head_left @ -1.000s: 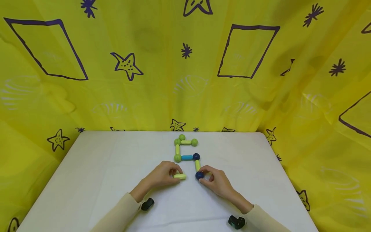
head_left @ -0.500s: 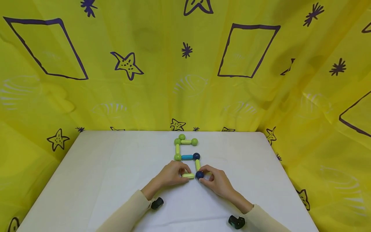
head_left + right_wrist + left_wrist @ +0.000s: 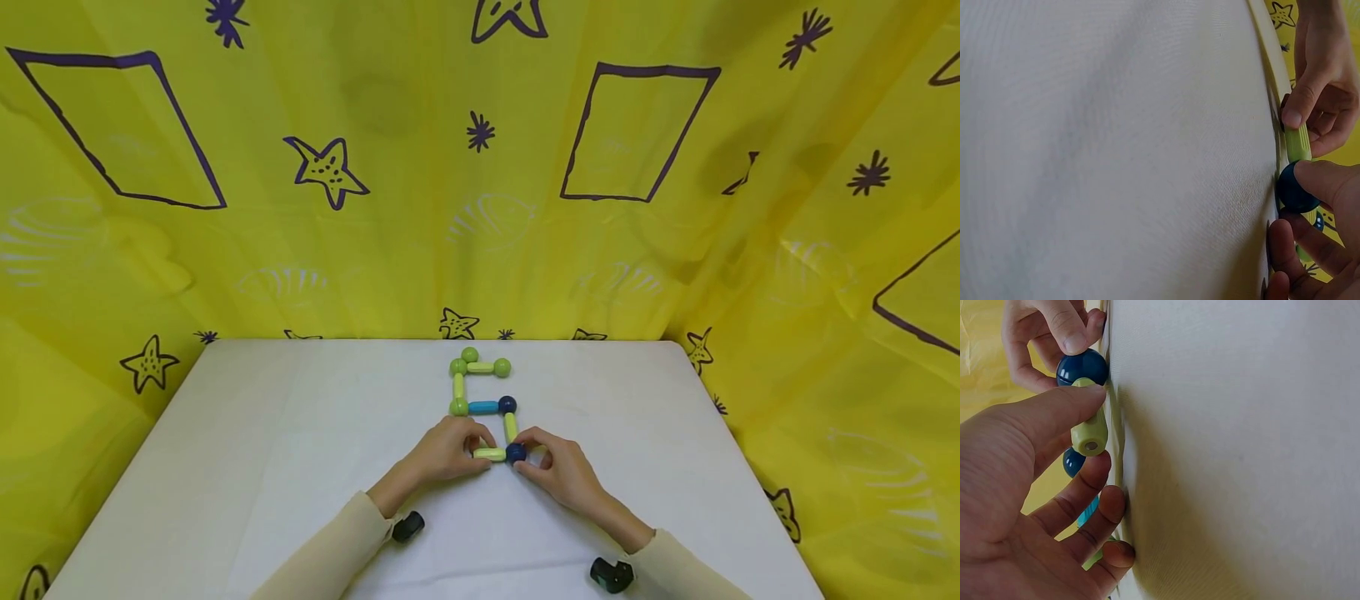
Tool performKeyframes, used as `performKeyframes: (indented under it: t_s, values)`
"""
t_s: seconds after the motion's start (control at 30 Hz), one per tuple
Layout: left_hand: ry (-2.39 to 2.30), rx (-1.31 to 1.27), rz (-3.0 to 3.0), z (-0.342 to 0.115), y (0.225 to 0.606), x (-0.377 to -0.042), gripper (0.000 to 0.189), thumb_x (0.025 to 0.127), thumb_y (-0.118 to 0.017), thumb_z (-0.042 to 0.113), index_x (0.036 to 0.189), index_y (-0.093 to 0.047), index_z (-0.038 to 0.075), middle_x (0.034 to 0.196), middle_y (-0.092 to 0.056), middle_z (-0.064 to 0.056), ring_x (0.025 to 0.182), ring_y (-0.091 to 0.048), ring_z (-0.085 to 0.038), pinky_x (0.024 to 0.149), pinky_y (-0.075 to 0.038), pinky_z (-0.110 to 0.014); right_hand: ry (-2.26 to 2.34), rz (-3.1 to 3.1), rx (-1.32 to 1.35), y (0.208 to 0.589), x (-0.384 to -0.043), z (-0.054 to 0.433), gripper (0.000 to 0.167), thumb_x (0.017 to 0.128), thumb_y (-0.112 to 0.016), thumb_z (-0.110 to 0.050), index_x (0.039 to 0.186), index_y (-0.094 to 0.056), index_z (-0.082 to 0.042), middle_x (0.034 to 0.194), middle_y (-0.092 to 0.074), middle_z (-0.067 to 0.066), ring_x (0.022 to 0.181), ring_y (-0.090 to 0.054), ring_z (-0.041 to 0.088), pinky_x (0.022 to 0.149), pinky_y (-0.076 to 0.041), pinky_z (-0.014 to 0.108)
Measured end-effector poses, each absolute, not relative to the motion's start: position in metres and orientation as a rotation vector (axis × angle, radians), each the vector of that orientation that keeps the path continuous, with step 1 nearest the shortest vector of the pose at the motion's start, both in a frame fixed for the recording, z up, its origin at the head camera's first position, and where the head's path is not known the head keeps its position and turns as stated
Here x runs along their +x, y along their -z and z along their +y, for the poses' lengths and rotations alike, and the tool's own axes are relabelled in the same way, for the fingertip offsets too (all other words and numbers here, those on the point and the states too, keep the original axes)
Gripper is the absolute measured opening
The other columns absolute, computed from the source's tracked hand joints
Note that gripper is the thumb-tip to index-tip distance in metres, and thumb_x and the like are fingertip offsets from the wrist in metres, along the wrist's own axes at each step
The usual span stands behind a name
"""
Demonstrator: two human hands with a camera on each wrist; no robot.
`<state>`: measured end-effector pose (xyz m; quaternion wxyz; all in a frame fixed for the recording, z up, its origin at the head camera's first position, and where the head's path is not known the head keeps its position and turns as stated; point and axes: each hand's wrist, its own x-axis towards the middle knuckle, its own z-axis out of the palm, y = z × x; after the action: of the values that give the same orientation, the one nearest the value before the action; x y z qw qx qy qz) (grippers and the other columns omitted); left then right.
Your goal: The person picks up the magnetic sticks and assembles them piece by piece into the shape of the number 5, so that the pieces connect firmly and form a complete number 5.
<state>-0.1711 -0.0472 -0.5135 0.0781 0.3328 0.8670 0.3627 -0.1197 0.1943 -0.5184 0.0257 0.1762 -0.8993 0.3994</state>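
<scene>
My left hand (image 3: 450, 452) pinches a pale yellow-green magnetic rod (image 3: 491, 455) between thumb and fingers; its free end shows a grey metal disc in the left wrist view. The rod's other end touches a dark blue ball (image 3: 516, 452), which my right hand (image 3: 561, 472) grips with thumb and index finger. From that ball another yellow-green rod (image 3: 511, 427) runs back to a second dark blue ball (image 3: 507, 405). A blue rod (image 3: 483, 407) links this one to a green ball (image 3: 459, 407), and a yellow-green rod (image 3: 458, 386) continues to another green ball (image 3: 458, 367).
At the figure's far end, a yellow-green rod (image 3: 481, 367) reaches a green ball (image 3: 502, 367), with one more green ball (image 3: 469, 355) just behind. All lie on a white-covered table (image 3: 300, 433). A yellow patterned curtain (image 3: 405, 233) borders its back and sides.
My left hand has moved right with the rod, closing the gap until the rod meets the dark blue ball. The right hand has stayed in place on that ball.
</scene>
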Motion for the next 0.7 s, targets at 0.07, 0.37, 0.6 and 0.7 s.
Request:
performKeyframes:
  t_s: [0.07,0.37,0.6,0.7]
  values:
    - [-1.083,0.999,2.596,-0.047,0.513,-0.172,0.016,0.083,-0.085,0.015,0.098,-0.079,0.016,0.073,-0.063,0.008,0.067,-0.052,-0.005,0.063,-0.044,-0.023,-1.232,-2.804,0.537,0.518,-0.120,0.195,0.029,0.088,-0.083,-0.016,0.114,-0.071,-0.021,0.102,-0.073,-0.005,0.058,-0.051,0.002,0.054,-0.043,0.022]
    - [-1.043,0.995,2.621,-0.056,0.504,-0.173,0.030,0.085,-0.085,0.029,0.110,-0.074,0.015,0.080,-0.065,0.003,0.073,-0.057,-0.012,0.069,-0.046,-0.027,-1.246,-2.807,0.542,0.517,-0.120,0.195,0.028,0.088,-0.082,-0.016,0.113,-0.070,-0.021,0.102,-0.073,-0.005,0.057,-0.051,0.003,0.053,-0.043,0.022]
    - [-1.055,1.044,2.679,-0.066,0.491,-0.184,0.038,0.088,-0.083,0.034,0.117,-0.072,0.012,0.086,-0.067,-0.002,0.075,-0.059,-0.016,0.068,-0.047,-0.029,-1.221,-2.819,0.555,0.520,-0.120,0.197,0.028,0.089,-0.082,-0.017,0.113,-0.069,-0.025,0.103,-0.072,-0.008,0.058,-0.051,0.002,0.054,-0.044,0.022]
    - [-1.080,1.041,2.704,-0.070,0.484,-0.189,0.041,0.087,-0.083,0.033,0.120,-0.071,0.011,0.090,-0.069,-0.004,0.078,-0.059,-0.019,0.071,-0.047,-0.031,-1.213,-2.822,0.555,0.520,-0.119,0.197,0.028,0.089,-0.082,-0.018,0.113,-0.069,-0.025,0.103,-0.072,-0.008,0.058,-0.051,0.002,0.054,-0.044,0.022]
